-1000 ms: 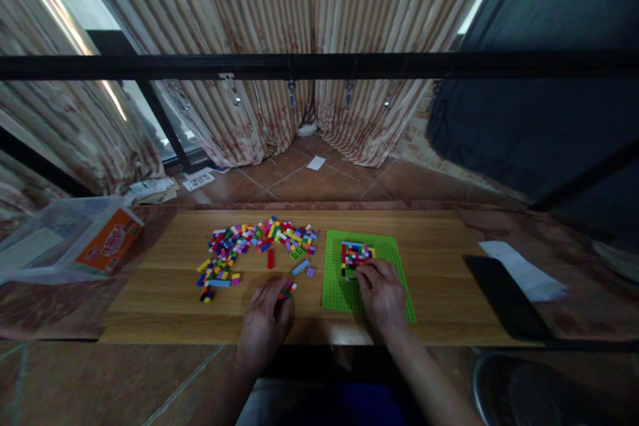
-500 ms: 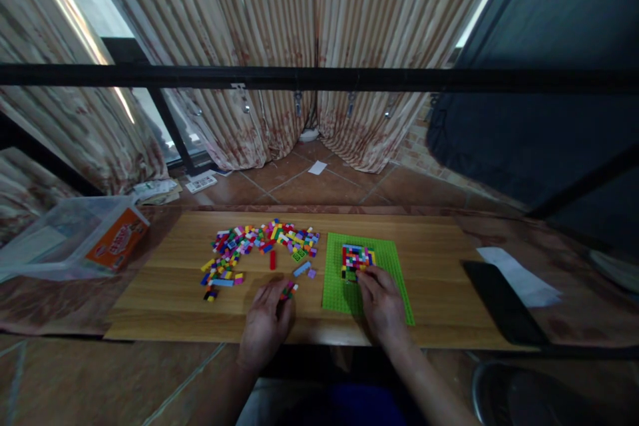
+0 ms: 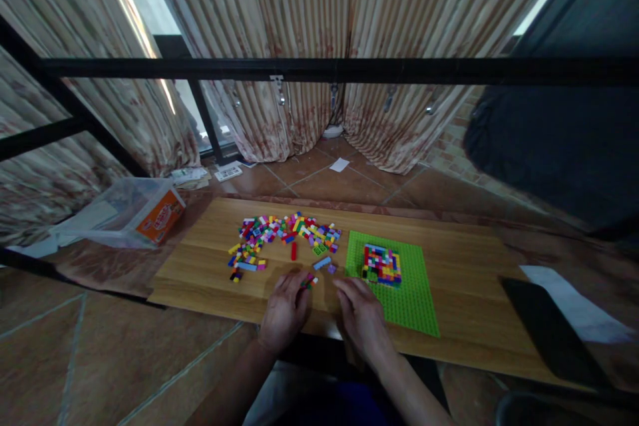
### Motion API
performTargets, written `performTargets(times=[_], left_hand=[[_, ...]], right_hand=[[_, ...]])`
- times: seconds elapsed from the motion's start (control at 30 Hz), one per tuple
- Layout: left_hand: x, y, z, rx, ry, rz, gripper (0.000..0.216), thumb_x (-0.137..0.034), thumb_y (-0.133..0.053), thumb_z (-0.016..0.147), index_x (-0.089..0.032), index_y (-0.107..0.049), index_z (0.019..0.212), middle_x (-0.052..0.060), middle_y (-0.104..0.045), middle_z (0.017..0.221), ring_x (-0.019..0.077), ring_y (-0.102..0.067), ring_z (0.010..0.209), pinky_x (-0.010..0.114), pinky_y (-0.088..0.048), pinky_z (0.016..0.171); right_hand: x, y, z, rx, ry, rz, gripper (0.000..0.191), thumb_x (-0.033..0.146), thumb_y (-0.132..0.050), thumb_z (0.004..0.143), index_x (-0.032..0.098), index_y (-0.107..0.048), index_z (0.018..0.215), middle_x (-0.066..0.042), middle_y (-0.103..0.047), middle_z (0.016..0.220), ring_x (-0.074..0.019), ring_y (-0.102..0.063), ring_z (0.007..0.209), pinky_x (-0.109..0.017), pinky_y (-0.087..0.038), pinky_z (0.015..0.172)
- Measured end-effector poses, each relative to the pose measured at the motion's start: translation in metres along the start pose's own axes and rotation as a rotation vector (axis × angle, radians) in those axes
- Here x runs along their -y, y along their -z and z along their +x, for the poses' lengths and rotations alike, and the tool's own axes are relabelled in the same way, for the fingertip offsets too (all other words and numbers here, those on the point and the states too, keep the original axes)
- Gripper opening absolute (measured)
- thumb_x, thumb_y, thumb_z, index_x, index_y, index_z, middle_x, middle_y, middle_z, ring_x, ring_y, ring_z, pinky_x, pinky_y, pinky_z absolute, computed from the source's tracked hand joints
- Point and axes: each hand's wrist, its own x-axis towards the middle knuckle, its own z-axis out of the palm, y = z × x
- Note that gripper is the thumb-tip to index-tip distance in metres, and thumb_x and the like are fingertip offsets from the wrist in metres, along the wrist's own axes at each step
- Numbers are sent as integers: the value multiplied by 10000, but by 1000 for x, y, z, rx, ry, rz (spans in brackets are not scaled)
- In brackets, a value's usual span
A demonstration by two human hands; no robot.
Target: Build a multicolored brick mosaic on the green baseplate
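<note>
My left hand (image 3: 283,309) is closed at the table's near side, its fingers curled round a few small toy bricks (image 3: 309,281) in red, green, pink and white that show past the fingertips. To its right, my right hand (image 3: 360,314) has its fingers drawn together, and no brick shows at their tips. It is left of a low square build of multicoloured bricks (image 3: 383,266) on a green baseplate (image 3: 414,309). Just beyond my hands lie a light blue long brick (image 3: 322,263), a purple brick (image 3: 332,269) and green bricks (image 3: 319,249).
Many loose bricks (image 3: 269,229) spread over the left half of the wooden table (image 3: 200,279); a red brick (image 3: 293,251) lies apart. A clear plastic box (image 3: 124,213) stands left of the table. A dark flat object (image 3: 549,326) and white paper (image 3: 574,303) are at the right.
My right hand has drawn back from the build, leftward off the baseplate and closer to my left hand. The left hand keeps its bricks. The whole view has shifted and tilted slightly.
</note>
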Motion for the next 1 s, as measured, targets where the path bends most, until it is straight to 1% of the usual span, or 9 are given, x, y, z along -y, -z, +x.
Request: performTargets(times=[0.07,0.13,0.2,0.3,0.5,0.6,0.73,0.87,1.0], left_hand=[[2,-2,-1,4,2,-3,376,-131,-471,872,-224,-541,1230,56,-661,1130,218,-584,1090,412,-495,942],[3,-3,-2,0,3,4,375,-131,-472,875,-218,-539,1233,63,-656,1144,221,-581,1097,418,-497,942],[3,-3,-2,-10,4,16,373,-129,-478,874,-217,-539,1231,69,-656,1142,224,-582,1093,422,-500,935],[2,-1,-2,-15,-8,25,379,-127,-496,865,-213,-533,1231,72,-658,1141,223,-582,1086,416,-504,930],[-1,1,-1,-2,-26,31,359,-159,-525,867,-207,-532,1222,69,-662,1130,221,-594,1066,403,-505,924],[0,0,-2,-30,-43,38,313,-171,-526,876,-204,-554,1187,66,-676,1099,214,-610,1035,401,-512,913],[0,0,-2,-58,-68,31,282,-174,-522,884,-200,-575,1160,61,-689,1077,205,-617,1024,381,-524,902],[0,2,-1,-97,-39,30,245,-180,-523,881,-198,-612,1108,57,-705,1031,200,-636,991,361,-543,868],[1,2,0,-135,-27,31,212,-192,-533,875,-191,-633,1062,53,-713,998,191,-654,944,346,-554,844]], right_hand=[[7,-13,11,64,53,-15,334,166,-386,919,246,-620,1143,-66,-637,1080,-202,-580,1039,-354,-488,892],[13,-21,21,117,71,-49,333,152,-402,906,241,-623,1138,-69,-626,1092,-208,-576,1030,-351,-484,888],[17,-24,29,164,66,-80,302,136,-425,891,235,-651,1065,-70,-623,1068,-210,-579,1003,-337,-485,867],[19,-25,33,192,53,-100,258,121,-445,880,229,-661,969,-70,-620,1039,-214,-568,1013,-322,-473,863],[15,-29,30,176,60,-83,202,146,-443,896,227,-629,892,-48,-615,987,-197,-564,958,-314,-455,856],[14,-32,27,191,66,-95,185,167,-436,905,220,-607,859,-51,-610,923,-209,-561,924,-334,-453,837],[17,-36,24,191,45,-51,204,176,-397,922,205,-592,871,-59,-611,879,-208,-564,868,-329,-455,786],[21,-42,21,149,14,18,217,162,-375,928,196,-589,906,-61,-623,872,-199,-578,863,-317,-451,793],[24,-50,19,86,-44,35,216,165,-376,931,196,-586,888,-57,-622,862,-193,-589,837,-305,-450,765]])
